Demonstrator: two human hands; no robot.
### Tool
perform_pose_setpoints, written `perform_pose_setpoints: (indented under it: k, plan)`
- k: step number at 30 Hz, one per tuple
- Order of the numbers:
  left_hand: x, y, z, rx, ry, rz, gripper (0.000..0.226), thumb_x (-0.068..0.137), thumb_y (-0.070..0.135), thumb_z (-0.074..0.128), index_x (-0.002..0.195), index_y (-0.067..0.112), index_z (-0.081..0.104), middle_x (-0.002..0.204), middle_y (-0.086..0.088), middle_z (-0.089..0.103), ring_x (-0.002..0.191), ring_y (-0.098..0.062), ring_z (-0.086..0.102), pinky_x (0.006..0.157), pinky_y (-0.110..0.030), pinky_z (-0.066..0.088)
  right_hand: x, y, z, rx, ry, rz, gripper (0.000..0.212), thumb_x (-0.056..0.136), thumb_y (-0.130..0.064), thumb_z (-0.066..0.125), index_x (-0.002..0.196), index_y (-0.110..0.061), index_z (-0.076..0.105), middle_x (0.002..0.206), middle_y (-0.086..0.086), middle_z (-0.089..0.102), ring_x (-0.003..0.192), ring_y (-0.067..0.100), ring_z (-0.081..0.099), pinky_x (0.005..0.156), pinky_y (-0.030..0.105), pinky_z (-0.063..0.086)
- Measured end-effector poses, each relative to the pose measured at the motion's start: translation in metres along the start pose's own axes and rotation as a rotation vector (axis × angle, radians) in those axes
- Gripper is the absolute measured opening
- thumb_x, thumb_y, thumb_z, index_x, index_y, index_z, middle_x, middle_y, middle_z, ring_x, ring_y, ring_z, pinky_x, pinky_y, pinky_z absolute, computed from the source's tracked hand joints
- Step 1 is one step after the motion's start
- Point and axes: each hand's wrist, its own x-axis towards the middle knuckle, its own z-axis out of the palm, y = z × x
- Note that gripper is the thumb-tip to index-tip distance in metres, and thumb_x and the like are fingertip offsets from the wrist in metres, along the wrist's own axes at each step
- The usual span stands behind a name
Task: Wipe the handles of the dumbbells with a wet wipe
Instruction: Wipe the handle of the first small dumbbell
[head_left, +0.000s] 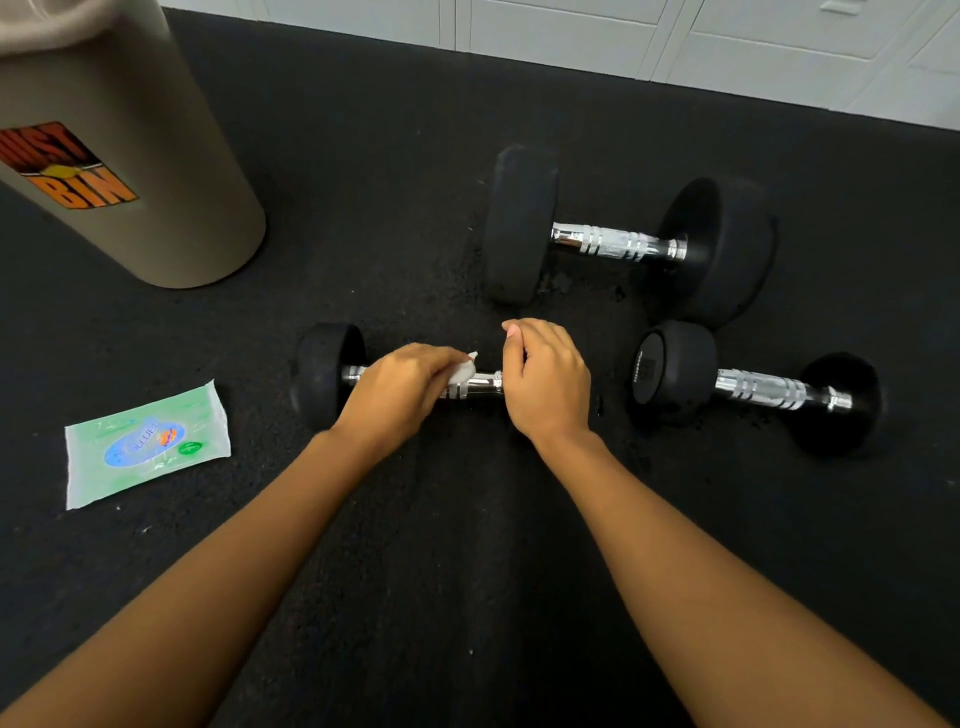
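Three black dumbbells with chrome handles lie on the dark rubber floor. The near one (327, 371) lies in front of me; my left hand (402, 387) presses a crumpled white wet wipe (464, 370) onto its handle (485, 383). My right hand (545, 382) is closed over that dumbbell's right head, which it hides. A larger dumbbell (618, 243) lies further back, and a smaller one (758, 388) lies to the right; neither is touched.
A green pack of wet wipes (148, 444) lies flat on the floor at the left. A tall beige dust bin (130, 156) stands at the back left. White cabinet fronts (727, 41) run along the far edge of the floor.
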Motion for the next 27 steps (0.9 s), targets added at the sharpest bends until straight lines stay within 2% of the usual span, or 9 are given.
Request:
perform_pose_setpoints:
  k: [3,10,15,20,23,27]
  plan:
    - [0.015,0.002,0.003,0.002,-0.068,-0.089,0.026,0.094,0.019,0.048,0.116,0.015,0.061,0.106,-0.008,0.068,0.098,-0.023,0.061,0.084,-0.040,0.048,0.001,0.000,0.000,0.003,-0.007,0.004,0.036,0.093,-0.024,0.036,0.102,-0.008,0.067,0.101,0.004,0.069,0.098,0.019,0.059,0.085,0.032,0.047]
    - [0.002,0.002,0.003,-0.044,-0.036,0.000,0.023,0.094,0.017,0.049,0.113,0.015,0.062,0.107,-0.003,0.067,0.100,-0.018,0.060,0.085,-0.037,0.050,0.000,0.001,0.001,0.018,0.008,0.001,0.034,0.093,-0.022,0.037,0.100,-0.007,0.068,0.098,0.004,0.069,0.097,0.020,0.060,0.083,0.032,0.047]
    - [0.024,0.009,0.004,-0.046,-0.119,-0.200,0.026,0.093,0.018,0.046,0.114,0.018,0.062,0.098,-0.009,0.070,0.090,-0.026,0.063,0.080,-0.041,0.050,0.000,0.001,0.001,0.011,0.003,0.000,0.036,0.093,-0.023,0.036,0.100,-0.008,0.068,0.099,0.004,0.069,0.097,0.020,0.059,0.084,0.032,0.046]
    - [0.031,0.016,0.002,-0.009,-0.226,-0.171,0.027,0.093,0.017,0.045,0.115,0.018,0.061,0.097,-0.009,0.069,0.087,-0.024,0.062,0.078,-0.041,0.050,-0.001,0.001,0.000,0.016,0.012,-0.006,0.044,0.092,-0.028,0.030,0.100,-0.008,0.068,0.098,0.004,0.069,0.097,0.019,0.059,0.083,0.031,0.046]
    - [0.035,0.006,-0.003,-0.013,-0.257,-0.230,0.028,0.093,0.016,0.046,0.116,0.018,0.061,0.102,-0.009,0.068,0.089,-0.023,0.062,0.080,-0.039,0.051,0.000,0.001,0.000,0.022,0.001,0.000,0.038,0.093,-0.025,0.034,0.101,-0.008,0.068,0.099,0.004,0.069,0.097,0.019,0.059,0.084,0.031,0.045]
    - [0.040,0.014,-0.001,-0.012,-0.275,-0.199,0.028,0.092,0.014,0.044,0.114,0.018,0.062,0.102,-0.009,0.068,0.090,-0.025,0.061,0.080,-0.040,0.050,0.001,0.001,0.000,0.024,-0.004,0.007,0.039,0.093,-0.024,0.034,0.101,-0.007,0.068,0.101,0.005,0.069,0.099,0.020,0.059,0.084,0.030,0.044]
